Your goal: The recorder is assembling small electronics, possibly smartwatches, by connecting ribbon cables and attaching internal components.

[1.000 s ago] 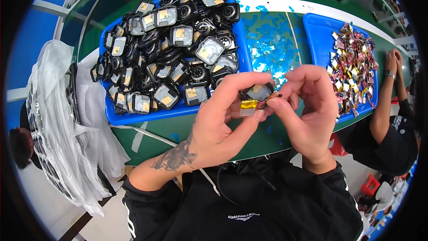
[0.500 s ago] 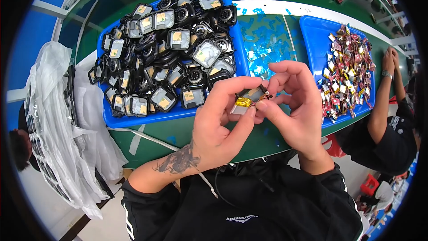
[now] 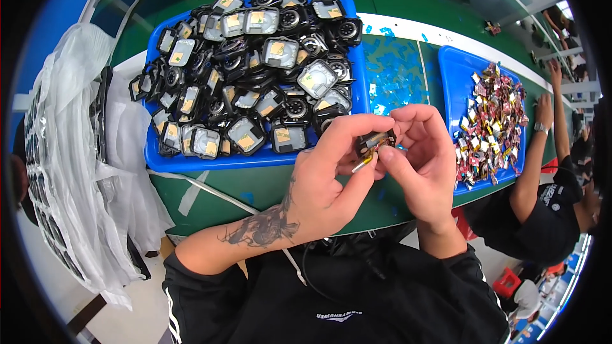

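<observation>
In front of my chest, both hands are closed round one small black smartwatch case [image 3: 370,143], its open side facing up. My left hand [image 3: 328,181] grips the case from the left, its index finger along the far edge and the thumb below. A thin silver battery with yellow tape [image 3: 363,163] sticks out by my left thumb, seen nearly edge-on. My right hand [image 3: 421,169] pinches the case's right edge between thumb and curled fingers. Whatever lies under its fingertips is hidden.
On the left, a blue tray [image 3: 220,167] is heaped with black watch cases [image 3: 245,135]. A second blue tray [image 3: 454,83] at right holds a pile of small batteries and reddish boards [image 3: 491,130]. Blue film scraps [image 3: 395,76] litter the green table between them. A co-worker's arm [image 3: 535,153] reaches in at right.
The battery has tipped from showing its yellow-taped face to nearly edge-on beside the case. Both hands keep their hold, and the whole view has shifted slightly.
</observation>
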Demonstrator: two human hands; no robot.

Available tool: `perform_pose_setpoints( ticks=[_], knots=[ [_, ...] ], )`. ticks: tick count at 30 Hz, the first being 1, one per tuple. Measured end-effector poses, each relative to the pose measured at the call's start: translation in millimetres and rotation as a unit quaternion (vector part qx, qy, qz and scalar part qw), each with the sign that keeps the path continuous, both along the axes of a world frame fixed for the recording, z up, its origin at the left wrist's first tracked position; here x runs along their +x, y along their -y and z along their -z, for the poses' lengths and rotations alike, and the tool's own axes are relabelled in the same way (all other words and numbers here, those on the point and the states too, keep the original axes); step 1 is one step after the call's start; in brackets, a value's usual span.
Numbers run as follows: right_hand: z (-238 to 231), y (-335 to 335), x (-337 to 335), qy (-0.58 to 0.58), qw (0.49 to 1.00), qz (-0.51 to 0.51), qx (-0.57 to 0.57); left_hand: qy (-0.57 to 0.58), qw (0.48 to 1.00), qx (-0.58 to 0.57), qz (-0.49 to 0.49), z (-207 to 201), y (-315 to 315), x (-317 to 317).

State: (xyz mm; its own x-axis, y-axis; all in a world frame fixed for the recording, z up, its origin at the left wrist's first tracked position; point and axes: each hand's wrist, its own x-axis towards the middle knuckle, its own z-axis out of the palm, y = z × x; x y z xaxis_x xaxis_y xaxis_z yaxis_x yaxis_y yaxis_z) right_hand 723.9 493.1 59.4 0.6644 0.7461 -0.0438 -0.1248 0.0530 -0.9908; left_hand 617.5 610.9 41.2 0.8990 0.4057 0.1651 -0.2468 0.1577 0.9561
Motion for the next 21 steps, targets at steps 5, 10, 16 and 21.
perform_pose_setpoints(
  ticks=[5, 10, 16, 21],
  knots=[
    [-6, -1, 8, 0.063, 0.996, -0.027, -0.055, -0.043, 0.998, 0.048, 0.004, -7, -5, 1],
    [-41, -30, 88, 0.136, 0.983, -0.048, -0.116, -0.155, 0.798, 0.548, -0.198, -45, -61, -31],
    [12, -115, 240, 0.14, 0.96, -0.007, -0.243, -0.297, 0.703, 0.629, -0.149, -39, -74, -62],
    [26, -111, 254, 0.258, 0.903, 0.054, -0.338, -0.274, 0.737, 0.608, -0.11, -41, -76, -66]
  ],
)
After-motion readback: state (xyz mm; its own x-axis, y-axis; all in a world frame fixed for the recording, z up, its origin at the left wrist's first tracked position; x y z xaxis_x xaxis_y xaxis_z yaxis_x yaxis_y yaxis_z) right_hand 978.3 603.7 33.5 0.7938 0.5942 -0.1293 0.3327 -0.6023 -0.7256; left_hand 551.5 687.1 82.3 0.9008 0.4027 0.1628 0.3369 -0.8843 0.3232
